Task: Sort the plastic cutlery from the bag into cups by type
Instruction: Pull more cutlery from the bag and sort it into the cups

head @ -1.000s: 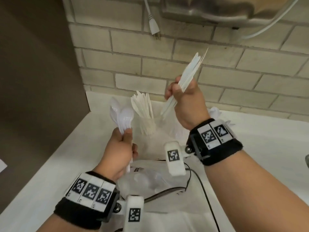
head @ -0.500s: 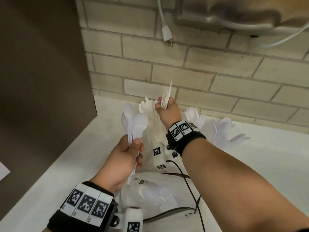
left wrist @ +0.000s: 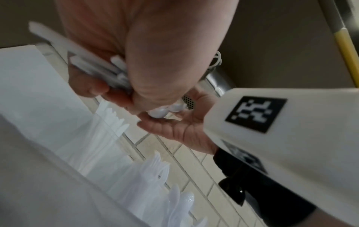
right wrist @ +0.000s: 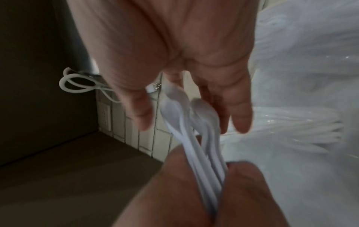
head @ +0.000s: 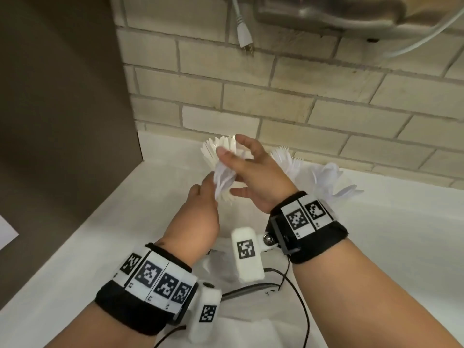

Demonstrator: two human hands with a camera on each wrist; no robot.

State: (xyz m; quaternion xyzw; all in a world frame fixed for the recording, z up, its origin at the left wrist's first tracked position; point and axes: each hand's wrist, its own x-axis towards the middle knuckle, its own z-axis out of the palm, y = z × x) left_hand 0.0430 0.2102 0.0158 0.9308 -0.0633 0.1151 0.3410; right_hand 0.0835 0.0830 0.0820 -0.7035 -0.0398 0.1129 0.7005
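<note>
My left hand (head: 204, 197) grips a small bunch of white plastic spoons (head: 222, 180) by the handles, bowls pointing up and away. My right hand (head: 238, 169) is spread open around the spoon bowls (right wrist: 186, 113), its fingers straight and its palm (left wrist: 184, 129) just under them. Behind both hands stands a clear cup of knives (head: 213, 151). To its right are a cup of forks (head: 283, 156) and a cup of spoons (head: 326, 177). The clear bag (head: 226, 270) lies on the counter below my wrists.
The white counter (head: 376, 247) meets a brick wall (head: 301, 109) at the back and a dark panel (head: 62, 121) on the left. A white plug (head: 244, 38) hangs from above. Black cables (head: 298, 302) cross the bag.
My right hand no longer holds the knives it held; it has dropped from the knife cup to the spoons. My left hand has carried the spoons forward and to the right.
</note>
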